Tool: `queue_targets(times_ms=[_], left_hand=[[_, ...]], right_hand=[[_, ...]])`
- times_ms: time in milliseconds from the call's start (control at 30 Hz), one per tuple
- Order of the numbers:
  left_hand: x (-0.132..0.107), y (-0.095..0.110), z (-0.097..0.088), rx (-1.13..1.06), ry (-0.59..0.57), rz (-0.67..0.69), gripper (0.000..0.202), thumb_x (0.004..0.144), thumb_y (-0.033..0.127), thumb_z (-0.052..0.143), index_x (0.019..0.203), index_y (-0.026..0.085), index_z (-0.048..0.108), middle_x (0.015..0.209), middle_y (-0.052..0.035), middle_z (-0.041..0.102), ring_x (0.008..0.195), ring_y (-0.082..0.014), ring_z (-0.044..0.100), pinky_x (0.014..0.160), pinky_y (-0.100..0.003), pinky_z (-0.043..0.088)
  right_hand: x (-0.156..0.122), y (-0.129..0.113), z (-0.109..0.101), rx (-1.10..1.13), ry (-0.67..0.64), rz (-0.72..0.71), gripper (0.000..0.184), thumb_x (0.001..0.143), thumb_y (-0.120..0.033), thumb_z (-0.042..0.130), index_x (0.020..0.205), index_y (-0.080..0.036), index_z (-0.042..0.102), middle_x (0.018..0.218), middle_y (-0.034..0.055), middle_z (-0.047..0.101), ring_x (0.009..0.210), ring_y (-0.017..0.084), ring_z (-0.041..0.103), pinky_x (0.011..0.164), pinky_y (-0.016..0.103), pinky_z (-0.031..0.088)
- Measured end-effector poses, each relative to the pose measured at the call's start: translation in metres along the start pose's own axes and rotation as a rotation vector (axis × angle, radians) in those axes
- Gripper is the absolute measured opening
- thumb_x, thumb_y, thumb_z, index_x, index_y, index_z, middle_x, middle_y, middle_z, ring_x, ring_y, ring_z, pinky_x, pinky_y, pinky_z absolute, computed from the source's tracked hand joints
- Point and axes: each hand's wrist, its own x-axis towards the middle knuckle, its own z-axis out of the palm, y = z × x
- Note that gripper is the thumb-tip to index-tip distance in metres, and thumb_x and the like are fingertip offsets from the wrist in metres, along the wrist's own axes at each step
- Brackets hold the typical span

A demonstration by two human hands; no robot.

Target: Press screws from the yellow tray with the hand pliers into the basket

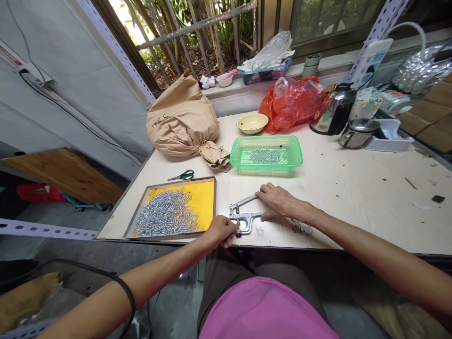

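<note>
Silver hand-press pliers [247, 217] lie on the table close to its front edge, their jaw end toward the left. My right hand [277, 200] is wrapped round the two handles. At the jaw end my left hand [223, 230] is closed, its fingertips pinched together by the jaws; what they hold, if anything, is too small to make out. Left of that hand lies a shallow tray [214, 202] lined with yellow, with many small silver metal pieces [165, 214] heaped in it. Beyond the pliers stands a green plastic basket [265, 165] with more small silver pieces inside.
Green-handled scissors [187, 174] lie behind the tray. A brown paper sack [183, 120], a cream bowl [252, 123] and a red plastic bag [293, 106] stand at the back. A thermal jug [337, 108] and a metal pot [359, 132] are at the back right.
</note>
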Motion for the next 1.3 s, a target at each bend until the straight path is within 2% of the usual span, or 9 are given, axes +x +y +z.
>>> queue_targets(times_ms=[133, 233, 367, 533, 633, 733, 900, 1067, 1300], left_hand=[[-0.010, -0.003, 0.013, 0.443, 0.377, 0.465, 0.017, 0.086, 0.031, 0.054, 0.089, 0.017, 0.063, 0.094, -0.0081, 0.064, 0.088, -0.0199, 0.059, 0.076, -0.030, 0.046], [-0.001, 0.010, 0.024, 0.661, 0.395, 0.640, 0.026, 0.081, 0.033, 0.063, 0.101, 0.017, 0.059, 0.109, -0.0102, 0.059, 0.105, -0.0258, 0.052, 0.086, -0.036, 0.045], [0.022, 0.027, 0.027, 0.744, 0.381, 0.740, 0.048, 0.077, 0.038, 0.067, 0.114, 0.013, 0.050, 0.115, -0.0132, 0.055, 0.107, -0.0275, 0.049, 0.089, -0.040, 0.044], [0.035, 0.031, 0.026, 0.810, 0.309, 0.763, 0.057, 0.075, 0.042, 0.065, 0.118, 0.009, 0.047, 0.109, -0.0157, 0.055, 0.103, -0.0287, 0.049, 0.079, -0.038, 0.047], [0.042, 0.032, 0.025, 0.841, 0.300, 0.763, 0.060, 0.074, 0.047, 0.065, 0.117, 0.009, 0.049, 0.108, -0.0167, 0.055, 0.103, -0.0308, 0.049, 0.077, -0.040, 0.047], [0.047, 0.030, 0.026, 0.815, 0.307, 0.760, 0.048, 0.076, 0.049, 0.063, 0.106, 0.012, 0.058, 0.105, -0.0151, 0.056, 0.103, -0.0304, 0.050, 0.077, -0.040, 0.047], [0.049, 0.025, 0.031, 0.773, 0.334, 0.729, 0.027, 0.084, 0.038, 0.057, 0.095, 0.014, 0.062, 0.099, -0.0130, 0.060, 0.100, -0.0281, 0.053, 0.076, -0.040, 0.047], [0.056, 0.022, 0.040, 0.757, 0.330, 0.708, 0.025, 0.085, 0.037, 0.057, 0.094, 0.015, 0.062, 0.099, -0.0123, 0.062, 0.102, -0.0283, 0.054, 0.075, -0.040, 0.047], [0.060, 0.022, 0.044, 0.725, 0.373, 0.701, 0.028, 0.085, 0.039, 0.056, 0.097, 0.015, 0.063, 0.103, -0.0128, 0.063, 0.104, -0.0291, 0.053, 0.077, -0.041, 0.047]], right_hand=[[-0.004, -0.005, 0.006, -0.024, 0.037, -0.008, 0.054, 0.064, -0.048, 0.077, 0.103, -0.016, 0.059, 0.104, 0.0112, 0.057, 0.098, 0.027, 0.051, 0.075, 0.036, 0.044], [-0.004, -0.005, 0.016, -0.020, 0.073, -0.018, 0.053, 0.064, -0.044, 0.078, 0.105, -0.017, 0.058, 0.103, 0.0105, 0.058, 0.097, 0.028, 0.052, 0.074, 0.037, 0.045], [-0.006, -0.001, 0.029, 0.015, 0.087, -0.029, 0.056, 0.063, -0.039, 0.077, 0.111, -0.017, 0.058, 0.107, 0.0109, 0.058, 0.100, 0.029, 0.053, 0.076, 0.040, 0.046], [-0.011, 0.003, 0.032, 0.049, 0.041, -0.056, 0.067, 0.061, -0.029, 0.076, 0.122, -0.013, 0.053, 0.113, 0.0147, 0.058, 0.102, 0.030, 0.052, 0.080, 0.041, 0.045], [-0.010, 0.005, 0.034, 0.039, 0.058, -0.071, 0.052, 0.063, -0.026, 0.072, 0.112, -0.017, 0.059, 0.104, 0.0117, 0.060, 0.096, 0.029, 0.054, 0.079, 0.041, 0.044], [-0.005, 0.005, 0.040, 0.067, 0.092, -0.064, 0.031, 0.066, -0.020, 0.065, 0.097, -0.020, 0.063, 0.095, 0.0085, 0.062, 0.089, 0.027, 0.056, 0.076, 0.038, 0.043], [-0.001, 0.004, 0.049, 0.211, 0.084, -0.031, 0.009, 0.074, -0.016, 0.051, 0.075, -0.022, 0.058, 0.083, 0.0047, 0.063, 0.079, 0.021, 0.057, 0.070, 0.033, 0.042], [-0.002, 0.004, 0.045, 0.275, 0.047, -0.058, 0.012, 0.080, -0.021, 0.046, 0.075, -0.023, 0.057, 0.082, 0.0031, 0.064, 0.079, 0.021, 0.059, 0.070, 0.033, 0.042], [-0.005, -0.002, 0.036, 0.137, 0.079, -0.042, 0.011, 0.078, -0.021, 0.049, 0.077, -0.025, 0.059, 0.082, 0.0019, 0.066, 0.080, 0.022, 0.062, 0.069, 0.031, 0.044]])
